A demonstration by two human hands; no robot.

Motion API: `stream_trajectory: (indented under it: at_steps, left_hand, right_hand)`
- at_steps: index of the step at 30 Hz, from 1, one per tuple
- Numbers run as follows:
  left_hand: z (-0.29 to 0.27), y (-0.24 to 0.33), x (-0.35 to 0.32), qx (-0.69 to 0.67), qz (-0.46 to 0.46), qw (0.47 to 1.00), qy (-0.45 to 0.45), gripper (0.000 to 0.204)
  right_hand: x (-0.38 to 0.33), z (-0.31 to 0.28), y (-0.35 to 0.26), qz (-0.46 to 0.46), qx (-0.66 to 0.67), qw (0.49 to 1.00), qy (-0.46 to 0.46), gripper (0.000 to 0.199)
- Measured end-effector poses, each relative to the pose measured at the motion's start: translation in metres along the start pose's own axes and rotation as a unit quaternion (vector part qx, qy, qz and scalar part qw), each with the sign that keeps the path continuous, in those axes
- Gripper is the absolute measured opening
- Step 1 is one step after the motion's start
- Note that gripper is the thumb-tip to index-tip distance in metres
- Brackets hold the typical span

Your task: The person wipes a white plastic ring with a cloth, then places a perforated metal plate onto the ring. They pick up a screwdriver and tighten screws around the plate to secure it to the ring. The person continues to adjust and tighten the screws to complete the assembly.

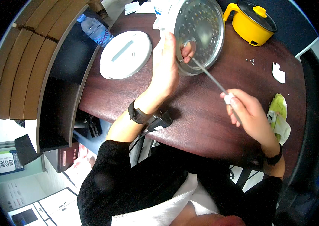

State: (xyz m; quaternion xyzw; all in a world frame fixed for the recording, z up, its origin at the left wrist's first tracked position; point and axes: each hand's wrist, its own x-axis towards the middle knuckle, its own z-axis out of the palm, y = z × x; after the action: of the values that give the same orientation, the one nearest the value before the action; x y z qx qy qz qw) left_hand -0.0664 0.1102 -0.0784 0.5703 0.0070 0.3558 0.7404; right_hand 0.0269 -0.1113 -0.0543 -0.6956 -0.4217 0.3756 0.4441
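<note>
My left hand (166,66) holds a round, shiny metal drum (206,32) by its near left side. Many small holes dot the drum, which is tilted toward me, and white material shows at its left. Fingertips show at a round opening low in the metal; I cannot tell whether they are seen directly or reflected. In my right hand (244,111), a thin metal rod (210,75) is pinched near its white end (228,98). Its far tip reaches the drum's lower part, beside those fingertips. A white round lid (141,60) lies flat left of my left hand.
A yellow electric pot (250,30) with a dark lid stands at the back right. Nearby lie small white crumbs (250,61) and a torn white piece (279,73). A green-and-white cloth (279,122) is beside my right wrist. A water bottle (94,30) stands by the left shelf.
</note>
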Motion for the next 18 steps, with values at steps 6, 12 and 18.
stream_trajectory:
  at_steps: [6, 12, 18]
  left_hand:
    - [0.005, 0.006, -0.001, 0.017, -0.001, 0.999, 0.04, 0.047]
    - [0.005, 0.007, -0.002, 0.035, 0.001, 0.999, 0.038, 0.044]
    - [0.004, 0.006, 0.003, 0.015, -0.029, 0.999, 0.011, 0.047]
  right_hand:
    - [-0.003, -0.013, -0.013, -0.135, -0.226, 0.957, 0.122, 0.021]
    - [0.004, -0.011, -0.003, -0.141, -0.22, 0.959, 0.106, 0.026]
    - [0.002, -0.007, -0.003, -0.085, -0.189, 0.971, 0.119, 0.03]
